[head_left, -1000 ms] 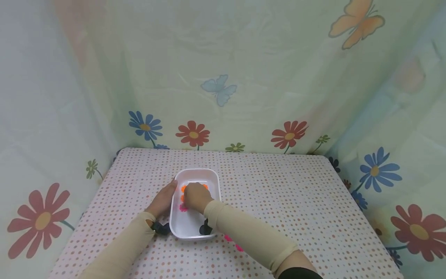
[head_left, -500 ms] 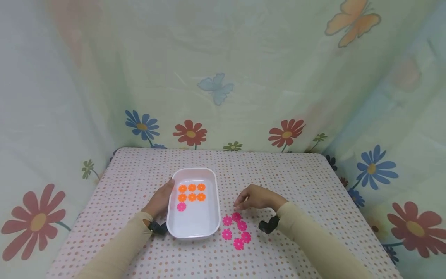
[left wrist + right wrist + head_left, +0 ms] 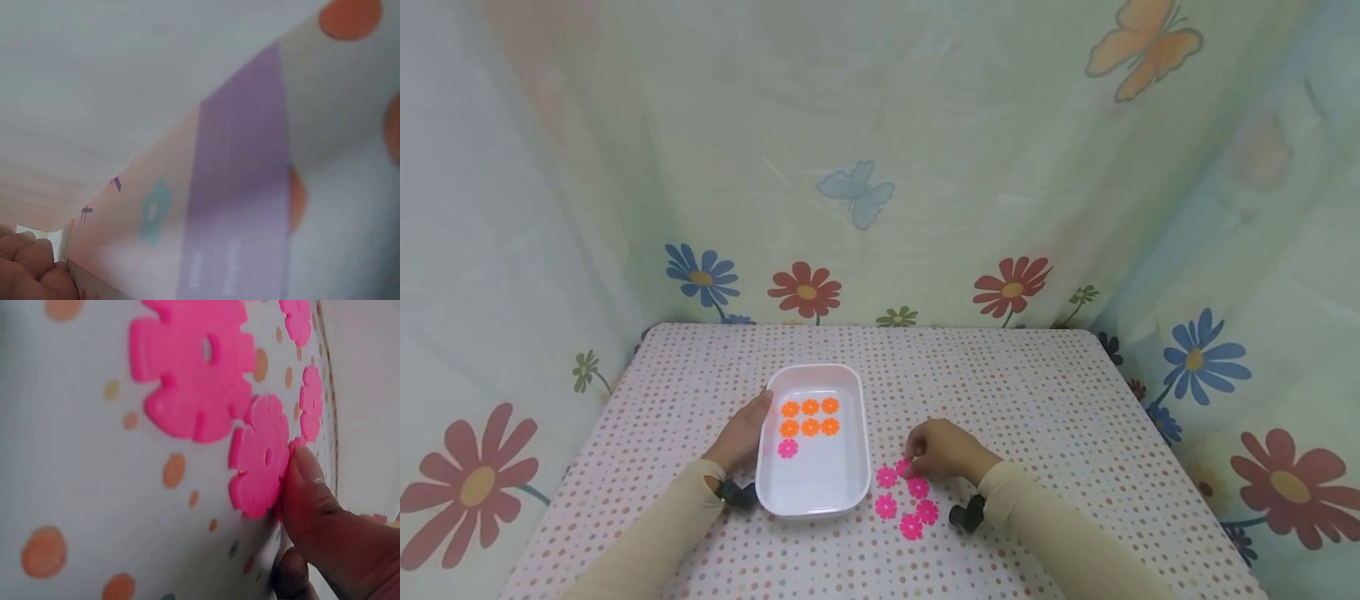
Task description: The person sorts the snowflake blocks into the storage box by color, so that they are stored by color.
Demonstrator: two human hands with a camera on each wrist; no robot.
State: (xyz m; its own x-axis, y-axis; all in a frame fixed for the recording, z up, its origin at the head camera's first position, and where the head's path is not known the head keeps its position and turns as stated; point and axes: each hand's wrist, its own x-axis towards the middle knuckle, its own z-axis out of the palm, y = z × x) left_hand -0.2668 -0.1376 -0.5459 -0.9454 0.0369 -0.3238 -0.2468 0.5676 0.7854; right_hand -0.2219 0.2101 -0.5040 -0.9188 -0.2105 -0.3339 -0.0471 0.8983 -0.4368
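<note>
Against the left side of a white plastic tray point(image 3: 812, 492), my left hand point(image 3: 740, 433) grips the rim. Its curled fingertips point(image 3: 31, 256) show low in the left wrist view, beside the tray's wall. Inside the tray, several orange flower-shaped pieces point(image 3: 810, 407) lie in two rows, with one pink flower-shaped piece point(image 3: 787, 448) below them at left. Right of the tray, my right hand point(image 3: 951, 450) pinches the farthest pink flower piece point(image 3: 904, 467) of a loose group on the table. The thumb point(image 3: 309, 481) covers most of that piece in the right wrist view.
Several other pink flower pieces point(image 3: 912, 526) lie in a loose ring on the dotted table cover point(image 3: 1000, 392). A purple and pink printed strip point(image 3: 237, 156) shows beside the tray in the left wrist view. Patterned curtains point(image 3: 925, 208) stand behind and at both sides.
My right hand has come out of the tray, where a pink flower piece lies uncovered, moved right, and lowered onto another pink piece. The left hand stays at the tray's left side.
</note>
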